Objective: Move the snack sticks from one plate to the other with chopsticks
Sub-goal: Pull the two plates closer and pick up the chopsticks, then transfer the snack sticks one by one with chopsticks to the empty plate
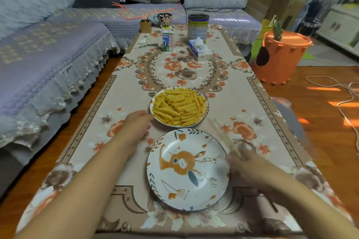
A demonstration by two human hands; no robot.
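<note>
Home living room. Left of the hands runs a quilted, lace-skirted sofa (48,60) with cushions; ahead of them a low table under a floral cloth (223,83) carries a mug (164,19), milk carton (167,41), tissue box (200,51). Right: wood floor (320,106), orange stool (279,58).

We see the right hand (245,165) all blurry, so we cannot tell how its fingers sit. The chopsticks (223,137) are a pale smear, and their tips fade away near the full plate (206,105). The left hand (136,124) hides its own fingertips, so we cannot tell if they touch that plate. Both arms are cut off at the bottom edge. The words on the milk box (168,41) are too small to read.
</note>
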